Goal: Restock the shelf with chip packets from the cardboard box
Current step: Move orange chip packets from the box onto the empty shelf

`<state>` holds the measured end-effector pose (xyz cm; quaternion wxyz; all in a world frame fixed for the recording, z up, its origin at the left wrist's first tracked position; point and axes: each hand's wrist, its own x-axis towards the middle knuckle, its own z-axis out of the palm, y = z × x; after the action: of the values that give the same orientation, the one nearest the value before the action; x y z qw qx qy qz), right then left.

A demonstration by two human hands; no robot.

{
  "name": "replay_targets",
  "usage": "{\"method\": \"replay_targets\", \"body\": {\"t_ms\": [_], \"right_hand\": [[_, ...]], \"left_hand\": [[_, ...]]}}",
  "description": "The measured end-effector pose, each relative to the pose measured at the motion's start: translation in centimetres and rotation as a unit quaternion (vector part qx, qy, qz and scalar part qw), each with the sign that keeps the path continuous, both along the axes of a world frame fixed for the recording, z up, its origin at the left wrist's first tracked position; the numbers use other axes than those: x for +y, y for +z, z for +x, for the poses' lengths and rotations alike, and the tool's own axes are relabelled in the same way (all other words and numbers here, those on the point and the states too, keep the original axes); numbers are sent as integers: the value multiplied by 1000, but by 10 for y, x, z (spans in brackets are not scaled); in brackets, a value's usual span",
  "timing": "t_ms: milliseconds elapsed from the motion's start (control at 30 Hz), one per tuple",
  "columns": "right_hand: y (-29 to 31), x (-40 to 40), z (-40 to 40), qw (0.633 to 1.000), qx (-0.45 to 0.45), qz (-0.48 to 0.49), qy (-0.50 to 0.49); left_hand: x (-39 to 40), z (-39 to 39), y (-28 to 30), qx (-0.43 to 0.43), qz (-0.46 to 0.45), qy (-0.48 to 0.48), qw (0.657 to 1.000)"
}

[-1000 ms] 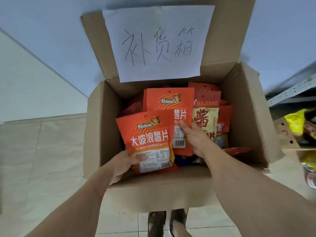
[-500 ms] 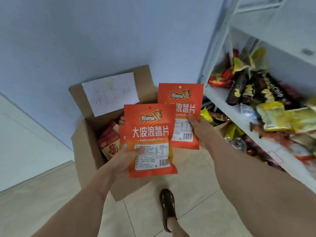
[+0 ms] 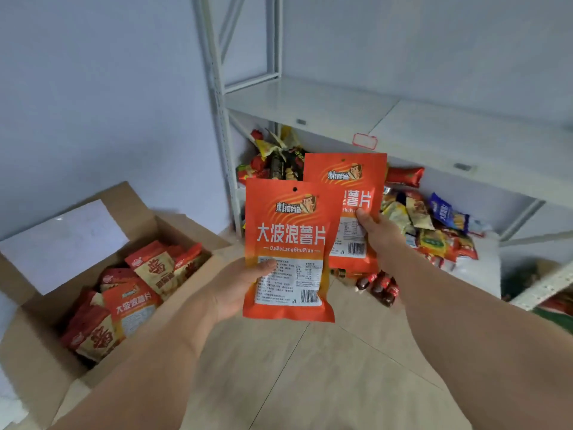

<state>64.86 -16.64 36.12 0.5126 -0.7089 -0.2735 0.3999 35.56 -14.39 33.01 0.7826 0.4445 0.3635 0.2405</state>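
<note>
At far left an open brown cardboard box (image 3: 40,361) sits on the beige tiled floor (image 3: 310,367), its near corner cut off by the frame edge. A blank-looking white paper sheet (image 3: 62,243) is stuck to its raised flap; any writing is too blurred to read. Inside lie glossy orange and red chip packets (image 3: 133,305), piled loosely, the lower ones hidden.

In the centre, the left hand (image 3: 235,290) grips a flat orange chip packet (image 3: 288,249) upright, thumb pressed across its white label. Just behind and partly hidden by it, the right hand (image 3: 376,234) pinches a second matching packet (image 3: 350,193), fingers curled behind it.

To the right stands a white metal shelf (image 3: 310,100), its upper board bare. The lower level holds a jumble of crinkled snack wrappers (image 3: 424,218), too blurred to name, and small dark bottles (image 3: 381,287) lie below.
</note>
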Motion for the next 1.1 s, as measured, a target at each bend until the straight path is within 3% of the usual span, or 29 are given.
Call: {"method": "replay_targets", "body": {"t_ms": [500,833,1100], "right_hand": [[79,-32,356,992,-25,39,-121],[98,31,549,983,-30,64,-168],[96,98,663,973,-49,79,-212]], "left_hand": [[35,379,66,-7,65,-115,991],[130,571,88,-9,73,-128,989],[217,707,108,-18,98,-196,976]]}}
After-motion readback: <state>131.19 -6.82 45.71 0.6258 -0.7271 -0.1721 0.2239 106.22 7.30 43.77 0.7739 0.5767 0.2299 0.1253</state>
